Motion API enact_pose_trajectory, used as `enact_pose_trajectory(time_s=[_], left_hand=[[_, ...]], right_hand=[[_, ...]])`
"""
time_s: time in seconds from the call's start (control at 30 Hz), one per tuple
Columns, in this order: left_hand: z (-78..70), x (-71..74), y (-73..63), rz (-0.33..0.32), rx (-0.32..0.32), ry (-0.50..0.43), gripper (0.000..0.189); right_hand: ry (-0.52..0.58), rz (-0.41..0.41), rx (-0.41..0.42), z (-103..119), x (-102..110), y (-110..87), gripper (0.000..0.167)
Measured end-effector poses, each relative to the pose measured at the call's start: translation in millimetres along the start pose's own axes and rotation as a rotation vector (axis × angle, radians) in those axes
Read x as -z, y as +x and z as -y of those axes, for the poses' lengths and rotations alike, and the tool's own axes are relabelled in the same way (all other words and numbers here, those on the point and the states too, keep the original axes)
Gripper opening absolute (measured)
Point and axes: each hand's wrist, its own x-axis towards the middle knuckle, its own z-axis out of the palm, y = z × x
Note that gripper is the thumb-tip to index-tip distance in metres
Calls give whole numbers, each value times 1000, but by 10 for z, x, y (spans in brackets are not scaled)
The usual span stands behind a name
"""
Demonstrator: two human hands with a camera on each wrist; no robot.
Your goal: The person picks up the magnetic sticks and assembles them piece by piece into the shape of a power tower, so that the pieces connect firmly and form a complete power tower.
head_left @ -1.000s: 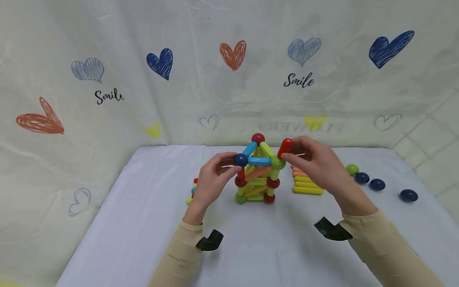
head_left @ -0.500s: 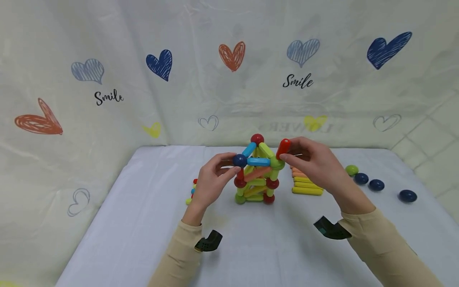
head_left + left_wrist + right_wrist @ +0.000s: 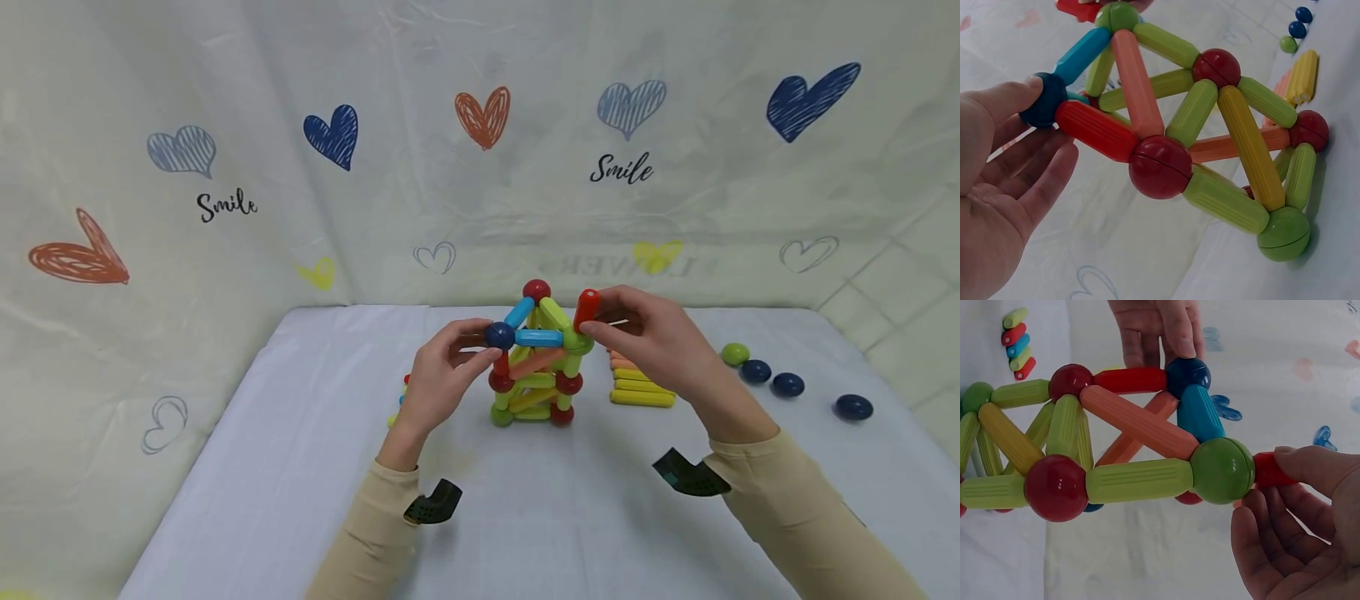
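Note:
A tower of magnetic rods and balls (image 3: pixel 537 381) stands on the white cloth in the head view. My left hand (image 3: pixel 442 383) pinches the dark blue ball (image 3: pixel 1049 103) at its upper front left corner. With thumb and fingers, my right hand (image 3: pixel 660 350) holds a short red magnetic rod (image 3: pixel 587 307). That rod points up from the green ball (image 3: pixel 1222 470) at the upper front right corner, its lower end touching the ball in the right wrist view. Between the two corners runs a blue rod (image 3: pixel 539 337). A red ball (image 3: pixel 537 290) tops the far corner.
Right of the tower lie yellow rods (image 3: pixel 641 398) in a row with orange ones behind. Several loose balls, dark blue ones (image 3: pixel 788 385) and a green one (image 3: pixel 735 354), sit farther right. Short coloured rods (image 3: pixel 1018 345) lie left, partly behind my left hand in the head view.
The red rod in my right hand has tilted from a rightward lean to nearly upright on the green ball. My left hand keeps its hold on the blue ball.

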Motion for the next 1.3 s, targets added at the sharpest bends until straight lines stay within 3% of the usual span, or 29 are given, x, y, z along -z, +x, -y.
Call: enact_pose_trajectory(time_s=[0.7,0.97,1.07,1.17,1.3], left_hand=[[-55,-7,-6,9,37,36,37],[-131,-187,-41,-48,-24,104,38],[-166,-279,-44,-41,-37,130,39],[-170,-308,-2,-21,-30,114,34],[-100,-250,176,-57,29,74,25]], right_hand=[[-11,-21,18,-14,-2,-10,36],[-26,-47,1,-102,39,101,39],[-15,-57,-17,-170,52,168,40],[15,-62,-29,-233,57,211,41],[45,-75,-58,-286,49,198,46]])
